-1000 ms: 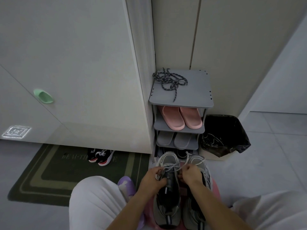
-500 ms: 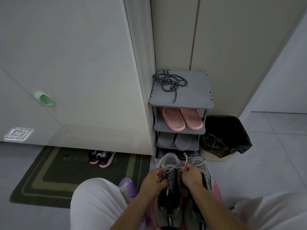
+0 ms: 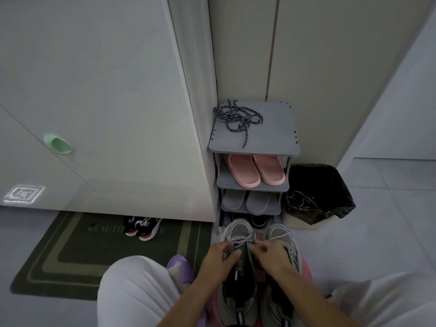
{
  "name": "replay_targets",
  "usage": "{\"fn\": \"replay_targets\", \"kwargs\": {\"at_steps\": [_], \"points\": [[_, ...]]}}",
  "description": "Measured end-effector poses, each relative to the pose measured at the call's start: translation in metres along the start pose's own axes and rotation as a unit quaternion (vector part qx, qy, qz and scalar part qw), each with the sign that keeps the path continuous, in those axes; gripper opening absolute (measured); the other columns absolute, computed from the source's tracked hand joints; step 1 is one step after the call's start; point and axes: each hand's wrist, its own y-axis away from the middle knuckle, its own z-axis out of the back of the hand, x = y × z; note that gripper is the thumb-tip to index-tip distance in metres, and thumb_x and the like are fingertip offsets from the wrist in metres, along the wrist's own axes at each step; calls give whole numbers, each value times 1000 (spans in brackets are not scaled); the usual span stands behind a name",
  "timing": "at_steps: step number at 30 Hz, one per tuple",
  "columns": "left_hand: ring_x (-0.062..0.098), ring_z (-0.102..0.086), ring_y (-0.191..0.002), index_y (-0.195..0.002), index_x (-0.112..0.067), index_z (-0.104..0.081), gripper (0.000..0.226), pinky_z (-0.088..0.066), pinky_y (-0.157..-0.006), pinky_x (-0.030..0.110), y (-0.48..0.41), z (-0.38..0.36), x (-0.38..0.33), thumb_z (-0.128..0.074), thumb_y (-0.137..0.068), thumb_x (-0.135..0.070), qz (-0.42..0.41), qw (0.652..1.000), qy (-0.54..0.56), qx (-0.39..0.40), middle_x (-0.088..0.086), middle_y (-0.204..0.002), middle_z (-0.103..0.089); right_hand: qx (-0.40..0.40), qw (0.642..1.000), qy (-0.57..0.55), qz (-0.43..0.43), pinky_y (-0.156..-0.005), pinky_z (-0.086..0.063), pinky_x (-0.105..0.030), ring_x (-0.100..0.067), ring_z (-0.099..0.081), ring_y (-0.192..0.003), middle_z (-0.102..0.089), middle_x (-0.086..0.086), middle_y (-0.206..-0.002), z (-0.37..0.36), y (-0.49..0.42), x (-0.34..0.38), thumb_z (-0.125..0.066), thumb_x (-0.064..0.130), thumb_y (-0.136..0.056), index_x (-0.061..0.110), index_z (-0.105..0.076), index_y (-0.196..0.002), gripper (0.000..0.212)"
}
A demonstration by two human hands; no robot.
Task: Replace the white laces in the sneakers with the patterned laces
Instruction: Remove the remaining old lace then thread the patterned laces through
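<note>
Two grey sneakers stand side by side between the person's knees, toes pointing at the shoe rack point(image 3: 271, 135). The left grip point(image 3: 218, 258) is curled tight at the lacing edge of the first sneaker point(image 3: 238, 291), its fingers closed on the white lace point(image 3: 240, 240), which crosses near the toe. The right grip point(image 3: 271, 256) is closed too, pinching a strand of the same lace just beside the tongue. The second sneaker point(image 3: 280, 300) touches the first. The patterned laces point(image 3: 238, 119) lie in a loose tangle on top of the rack, well apart from both grips, above pink slippers point(image 3: 257, 171)
</note>
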Motion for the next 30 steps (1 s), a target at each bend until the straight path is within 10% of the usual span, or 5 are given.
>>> {"fn": "replay_targets", "kwargs": {"at_steps": [5, 11, 19, 30], "points": [[13, -59, -91, -104, -9, -65, 18, -47, -85, 24, -16, 1, 1, -52, -93, -12, 43, 998, 6, -36, 6, -106, -67, 28, 993, 105, 54, -50, -33, -17, -6, -45, -57, -51, 7, -65, -11, 21, 0, -68, 42, -79, 17, -51, -68, 33], [18, -61, -87, -76, -21, -54, 14, -45, -77, 25, -31, 6, -11, -54, -90, -18, 40, 994, -103, -2, 1, -90, -63, 18, 992, 107, 66, -72, -41, -21, -14, -57, -87, -65, -3, -104, -8, 24, -3, -64, 30, -83, 12, -61, -103, 28], [28, -59, -86, -100, -6, -48, 18, -38, -66, 28, -51, 20, -24, -40, -96, -22, 0, 967, -251, 47, 14, -99, -62, 21, 993, 98, 67, -81, -48, -24, -15, -62, -94, -67, -2, -105, -10, 23, -6, -61, 23, -85, 14, -63, -108, 25], [20, -56, -83, -67, -23, -47, 27, -45, -76, 30, -25, -2, -6, -55, -94, -22, 39, 997, -29, -52, 6, -83, -58, 9, 990, 110, 90, -76, -44, -23, -15, -58, -87, -64, -2, -98, -8, 22, -7, -61, 25, -84, 16, -61, -98, 16]]}}
